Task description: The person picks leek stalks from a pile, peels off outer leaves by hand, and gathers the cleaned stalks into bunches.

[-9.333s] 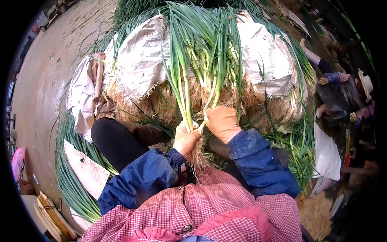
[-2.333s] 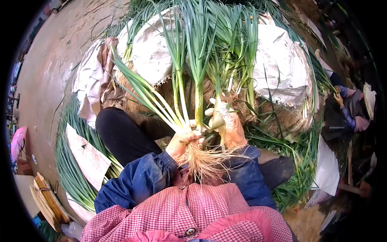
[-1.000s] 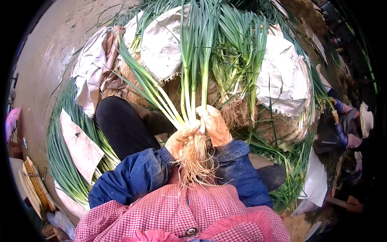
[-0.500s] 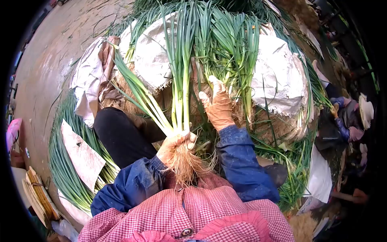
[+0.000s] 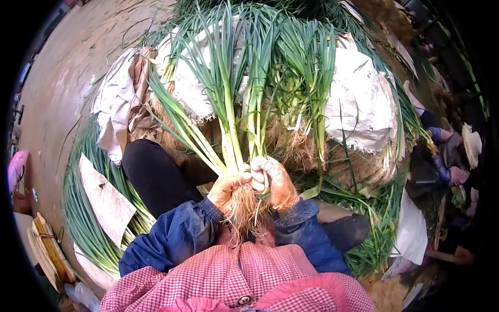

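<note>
My left hand [image 5: 227,190], in a tan glove, is closed round the lower stems of a bunch of green onions [image 5: 224,130]. Their leaves fan up and away from me, and the tangled brown roots [image 5: 243,213] hang below the fist. Pressed against it from the right, my gloved right hand [image 5: 274,181] grips another few green onions [image 5: 255,125] low on their stems. Both hands meet in front of my chest, just above the roots. Further right, more green onions [image 5: 309,88] lie over the pile with roots toward me.
White woven sacking [image 5: 358,99] covers the piled onions ahead, with more cloth [image 5: 115,99] at the left. Onion stacks [image 5: 86,203] lie beside my left knee [image 5: 153,171], loose leaves [image 5: 382,223] at my right. Another person [image 5: 447,151] works at far right. Wet floor [image 5: 62,93] stretches left.
My right hand has come back from the pile toward my chest, bringing a few green onions against the bunch in my left hand. The left hand has barely moved.
</note>
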`<state>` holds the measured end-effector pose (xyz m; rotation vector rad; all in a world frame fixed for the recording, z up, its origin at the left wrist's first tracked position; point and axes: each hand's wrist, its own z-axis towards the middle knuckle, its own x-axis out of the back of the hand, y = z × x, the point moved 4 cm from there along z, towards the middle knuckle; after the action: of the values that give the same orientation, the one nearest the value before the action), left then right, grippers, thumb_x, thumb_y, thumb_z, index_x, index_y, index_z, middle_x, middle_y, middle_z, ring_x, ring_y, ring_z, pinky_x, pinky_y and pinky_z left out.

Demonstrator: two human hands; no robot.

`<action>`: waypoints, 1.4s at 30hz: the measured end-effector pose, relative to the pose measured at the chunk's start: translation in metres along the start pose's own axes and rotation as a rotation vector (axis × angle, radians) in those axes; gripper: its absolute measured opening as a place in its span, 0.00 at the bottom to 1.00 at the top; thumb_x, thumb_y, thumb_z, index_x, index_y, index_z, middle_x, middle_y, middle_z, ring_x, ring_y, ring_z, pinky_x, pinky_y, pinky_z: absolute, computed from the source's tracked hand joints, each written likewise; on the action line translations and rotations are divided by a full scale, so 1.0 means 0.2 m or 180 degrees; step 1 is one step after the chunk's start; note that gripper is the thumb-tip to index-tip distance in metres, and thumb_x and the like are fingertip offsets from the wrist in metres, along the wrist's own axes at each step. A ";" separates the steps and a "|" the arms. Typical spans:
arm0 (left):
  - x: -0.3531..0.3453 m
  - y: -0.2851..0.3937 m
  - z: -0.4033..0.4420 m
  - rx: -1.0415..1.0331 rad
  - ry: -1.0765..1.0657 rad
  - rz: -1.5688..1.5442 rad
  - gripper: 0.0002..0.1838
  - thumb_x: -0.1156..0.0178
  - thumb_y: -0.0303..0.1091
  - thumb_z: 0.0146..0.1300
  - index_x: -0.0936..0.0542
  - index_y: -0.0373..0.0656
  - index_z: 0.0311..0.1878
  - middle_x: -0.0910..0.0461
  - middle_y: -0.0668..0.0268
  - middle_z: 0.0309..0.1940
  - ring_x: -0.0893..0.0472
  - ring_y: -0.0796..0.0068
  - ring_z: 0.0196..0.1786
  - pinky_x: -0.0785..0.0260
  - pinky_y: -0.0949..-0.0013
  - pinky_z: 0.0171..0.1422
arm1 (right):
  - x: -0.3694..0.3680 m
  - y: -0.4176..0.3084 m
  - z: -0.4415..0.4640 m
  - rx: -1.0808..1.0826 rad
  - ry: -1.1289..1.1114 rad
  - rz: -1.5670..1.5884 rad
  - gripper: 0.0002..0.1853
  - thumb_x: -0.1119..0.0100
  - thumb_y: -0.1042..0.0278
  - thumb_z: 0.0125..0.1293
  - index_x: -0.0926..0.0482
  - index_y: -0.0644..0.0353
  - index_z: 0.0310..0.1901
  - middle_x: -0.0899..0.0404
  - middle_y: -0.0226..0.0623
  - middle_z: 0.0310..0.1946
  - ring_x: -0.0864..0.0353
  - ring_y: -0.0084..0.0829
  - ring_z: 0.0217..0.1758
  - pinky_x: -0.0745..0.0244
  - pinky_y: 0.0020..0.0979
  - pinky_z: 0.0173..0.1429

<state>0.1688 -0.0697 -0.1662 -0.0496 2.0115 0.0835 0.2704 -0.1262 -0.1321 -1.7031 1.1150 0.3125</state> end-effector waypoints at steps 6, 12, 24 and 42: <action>-0.07 0.05 -0.04 -0.0097 -0.0193 -0.0211 0.22 0.46 0.21 0.57 0.35 0.33 0.56 0.25 0.50 0.49 0.20 0.60 0.48 0.23 0.57 0.51 | 0.27 -0.51 -0.22 0.2563 0.0317 0.1051 0.11 0.49 0.64 0.67 0.33 0.57 0.28 0.41 0.20 0.14 0.47 0.12 0.12 0.51 0.16 0.15; -0.19 -0.04 -0.11 -0.0034 -0.0058 -0.0425 0.20 0.44 0.21 0.57 0.32 0.36 0.54 0.24 0.52 0.48 0.19 0.60 0.46 0.22 0.59 0.50 | 0.27 -0.15 0.26 0.1028 0.1117 -0.1761 0.17 0.52 0.63 0.69 0.28 0.62 0.54 0.22 0.30 0.38 0.31 0.14 0.21 0.35 0.16 0.21; -0.11 -0.08 -0.03 -0.0430 -0.0019 0.0027 0.15 0.45 0.25 0.57 0.30 0.30 0.48 0.24 0.57 0.36 0.24 0.70 0.30 0.22 0.72 0.37 | 0.44 0.15 0.12 0.1369 0.1441 -0.1131 0.11 0.47 0.61 0.67 0.26 0.61 0.34 0.26 0.28 0.20 0.29 0.20 0.18 0.34 0.22 0.18; -0.10 -0.11 0.02 0.0133 0.0048 -0.0177 0.17 0.45 0.23 0.57 0.30 0.36 0.51 0.22 0.53 0.41 0.19 0.64 0.37 0.22 0.64 0.38 | 0.29 -0.18 -0.28 0.0451 0.0178 -0.1498 0.25 0.47 0.60 0.67 0.35 0.63 0.61 0.27 0.44 0.54 0.22 0.19 0.31 0.32 0.14 0.28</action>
<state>0.1816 -0.0917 -0.1506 -0.0796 2.0248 0.0055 0.3145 -0.2024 -0.1240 -1.7933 0.7246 -0.1081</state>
